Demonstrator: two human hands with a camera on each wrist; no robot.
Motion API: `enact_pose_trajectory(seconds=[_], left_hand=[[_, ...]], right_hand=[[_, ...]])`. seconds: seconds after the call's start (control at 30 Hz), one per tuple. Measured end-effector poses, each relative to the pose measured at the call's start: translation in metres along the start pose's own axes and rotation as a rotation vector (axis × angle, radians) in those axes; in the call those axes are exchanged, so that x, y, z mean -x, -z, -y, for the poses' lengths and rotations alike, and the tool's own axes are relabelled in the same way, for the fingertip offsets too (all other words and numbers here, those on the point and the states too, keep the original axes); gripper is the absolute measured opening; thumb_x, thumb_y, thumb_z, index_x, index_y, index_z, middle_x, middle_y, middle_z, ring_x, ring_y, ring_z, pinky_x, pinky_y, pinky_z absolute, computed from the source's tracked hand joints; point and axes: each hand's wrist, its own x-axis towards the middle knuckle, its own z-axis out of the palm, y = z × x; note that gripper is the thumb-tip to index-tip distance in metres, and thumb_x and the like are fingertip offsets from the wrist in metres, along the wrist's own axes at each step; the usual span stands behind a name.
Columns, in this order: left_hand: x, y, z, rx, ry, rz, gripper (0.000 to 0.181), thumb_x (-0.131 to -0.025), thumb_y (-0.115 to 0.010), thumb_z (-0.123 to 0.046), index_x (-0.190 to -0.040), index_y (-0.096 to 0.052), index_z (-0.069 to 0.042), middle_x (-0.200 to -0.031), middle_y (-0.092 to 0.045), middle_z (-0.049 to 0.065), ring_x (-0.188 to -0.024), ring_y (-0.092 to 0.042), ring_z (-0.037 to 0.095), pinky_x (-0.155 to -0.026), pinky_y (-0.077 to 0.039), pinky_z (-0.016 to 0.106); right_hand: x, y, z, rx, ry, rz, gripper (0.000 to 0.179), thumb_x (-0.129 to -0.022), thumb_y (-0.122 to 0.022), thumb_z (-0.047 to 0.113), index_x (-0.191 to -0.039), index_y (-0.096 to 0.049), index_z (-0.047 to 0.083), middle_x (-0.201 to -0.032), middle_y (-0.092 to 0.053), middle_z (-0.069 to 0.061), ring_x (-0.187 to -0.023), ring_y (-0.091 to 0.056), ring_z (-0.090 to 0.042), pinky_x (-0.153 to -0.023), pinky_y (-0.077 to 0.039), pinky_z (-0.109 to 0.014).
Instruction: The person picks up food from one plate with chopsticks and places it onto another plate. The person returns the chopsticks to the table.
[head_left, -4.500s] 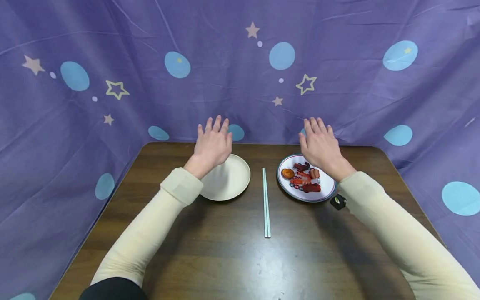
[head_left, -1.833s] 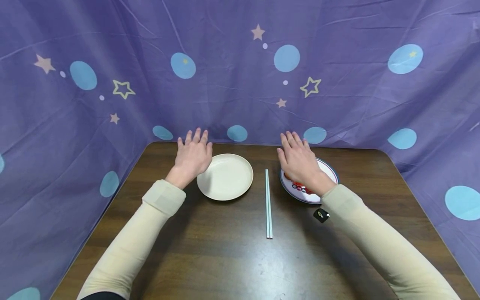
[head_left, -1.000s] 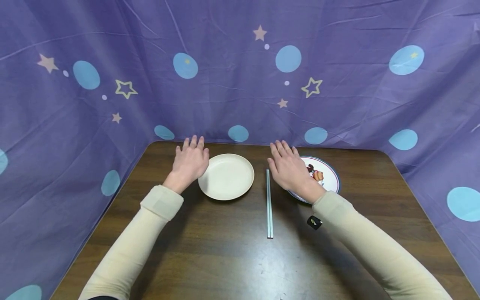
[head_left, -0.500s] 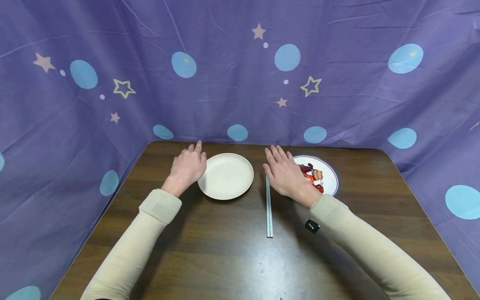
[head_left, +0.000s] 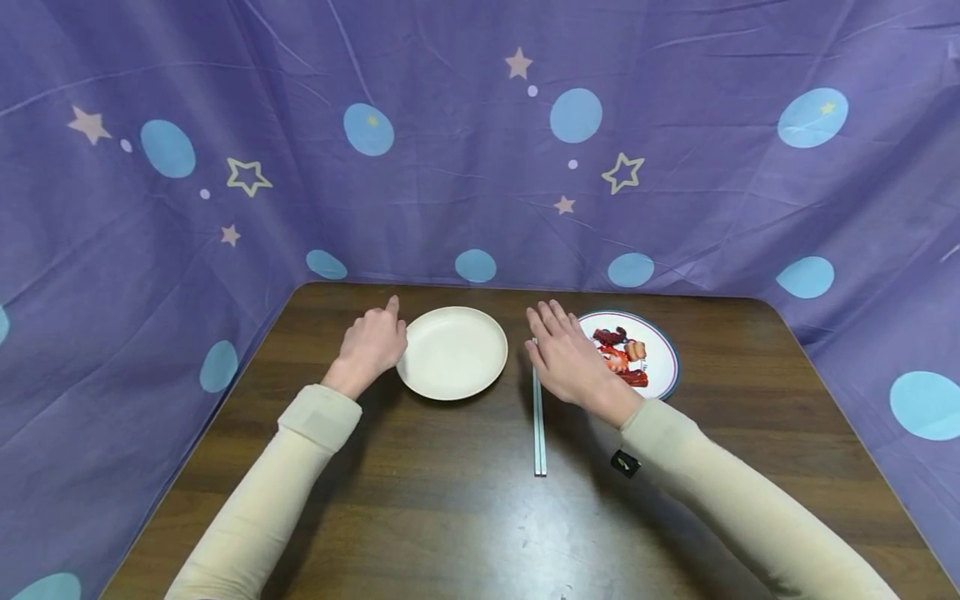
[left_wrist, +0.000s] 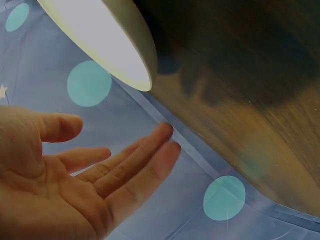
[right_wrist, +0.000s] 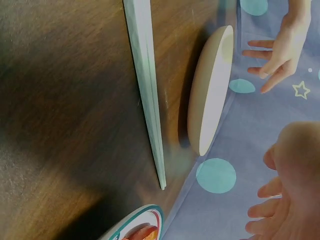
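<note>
My left hand [head_left: 371,340] hovers by the left rim of a cream plate [head_left: 453,354]. In the left wrist view its fingers [left_wrist: 137,165] are loosely bent, holding nothing, apart from the plate. My right hand [head_left: 567,354] hangs above the far ends of a pair of pale green chopsticks [head_left: 539,429] and the left part of a blue-rimmed plate [head_left: 662,367]. Its fingers are extended and hold nothing. On that plate lie several pieces of food [head_left: 633,352], reddish and brown, partly hidden by the hand. In the right wrist view, the chopsticks [right_wrist: 149,95] lie side by side on the table.
A brown wooden table [head_left: 435,500] carries everything. Purple curtains [head_left: 465,208] with stars and blue ovals hang at its back and sides. A small black object [head_left: 625,462] shows beside the right cuff.
Both hands have come lower and nearer. The right hand has shifted left from the food plate towards the chopsticks. The left hand has moved left, its fingers now more bent. Plates and chopsticks stay put.
</note>
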Motion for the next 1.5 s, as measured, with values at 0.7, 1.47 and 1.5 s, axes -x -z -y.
enact_pose_trajectory(seconds=[0.7,1.47,1.5], left_hand=[[-0.009,0.001,0.017,0.281,0.102,0.233,0.054,-0.103,-0.05,-0.008,-0.156,-0.046,0.003,-0.085,-0.07,0.021,-0.063,-0.074,0.032,-0.051,-0.066,0.04],[-0.029,-0.009,0.038,0.637,0.181,0.49,0.056,-0.102,-0.058,0.006,-0.156,-0.041,0.008,-0.096,-0.071,0.029,-0.066,-0.075,0.029,-0.061,-0.069,0.042],[-0.029,-0.009,0.038,0.646,0.191,0.506,0.057,-0.102,-0.058,0.006,-0.157,-0.04,0.007,-0.094,-0.071,0.029,-0.066,-0.075,0.029,-0.062,-0.069,0.041]], right_hand=[[0.025,-0.008,0.006,0.035,0.121,0.033,0.056,-0.104,-0.061,0.015,-0.153,-0.046,-0.008,-0.153,-0.047,-0.032,-0.142,-0.045,-0.05,-0.119,-0.04,-0.064],[0.049,-0.01,0.008,0.066,0.289,0.071,0.039,-0.087,-0.073,0.0,-0.125,-0.07,0.002,-0.138,-0.061,-0.025,-0.113,-0.066,-0.04,-0.086,-0.063,-0.058],[0.05,-0.01,0.008,0.063,0.295,0.074,0.038,-0.086,-0.074,0.0,-0.124,-0.07,0.001,-0.138,-0.061,-0.025,-0.113,-0.066,-0.04,-0.086,-0.063,-0.057]])
